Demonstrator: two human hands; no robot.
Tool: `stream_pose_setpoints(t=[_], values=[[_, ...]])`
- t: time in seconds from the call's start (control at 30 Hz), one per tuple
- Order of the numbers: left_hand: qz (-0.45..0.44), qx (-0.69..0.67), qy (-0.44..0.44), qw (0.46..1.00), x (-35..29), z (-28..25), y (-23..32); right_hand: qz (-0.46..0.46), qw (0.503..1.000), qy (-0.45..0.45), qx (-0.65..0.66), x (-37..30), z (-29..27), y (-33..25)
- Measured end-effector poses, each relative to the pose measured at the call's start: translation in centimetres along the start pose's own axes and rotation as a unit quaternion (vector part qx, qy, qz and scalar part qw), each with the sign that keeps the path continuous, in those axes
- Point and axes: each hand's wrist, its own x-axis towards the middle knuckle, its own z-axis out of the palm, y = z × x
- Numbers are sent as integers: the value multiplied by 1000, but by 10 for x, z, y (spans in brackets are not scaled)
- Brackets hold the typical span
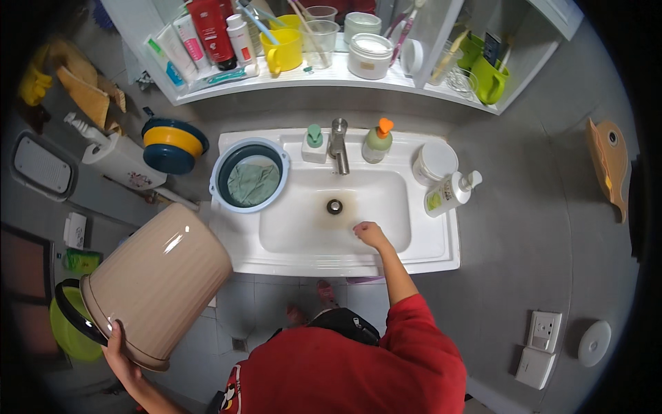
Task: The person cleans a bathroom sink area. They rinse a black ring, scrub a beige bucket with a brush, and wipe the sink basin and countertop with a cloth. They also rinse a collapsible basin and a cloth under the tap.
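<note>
Left hand [118, 350]: grip clasped on rim of beige bucket [157, 279], held tilted beside the sink [441, 248] for emptying. Right hand [369, 233]: fingers curled together, holding nothing, in the basin near drain [334, 205]. Beyond: tap [338, 143], blue bowl [249, 174].

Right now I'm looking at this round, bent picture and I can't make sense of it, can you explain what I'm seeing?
The picture comes from a wide fisheye camera worn on a person's head, looking down, so straight edges curve near the rim. There is no machine: the red sleeve at the bottom belongs to the wearer. Their left hand grips the rim of a beige bucket, tipped on its side beside a white sink. Their right hand reaches into the basin near the drain. On the sink's ledge are a blue basin with a green cloth, a tap and soap bottles. A shelf above holds cups and tubes.
</note>
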Motion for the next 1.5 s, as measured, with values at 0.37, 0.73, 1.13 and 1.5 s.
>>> stream_pose_setpoints(t=[0.37,0.73,1.13,1.5], values=[[-29,56,74,995,12,-47,-38,-232,934,-263,-72,26,97,8],[-107,24,142,984,-15,-47,-67,29,916,32,398,48,-63,-142],[-151,-76,237,957,-40,-46,-129,87,895,-147,413,81,76,-193],[-110,0,265,958,-63,-46,-134,80,856,-461,218,50,69,-202]])
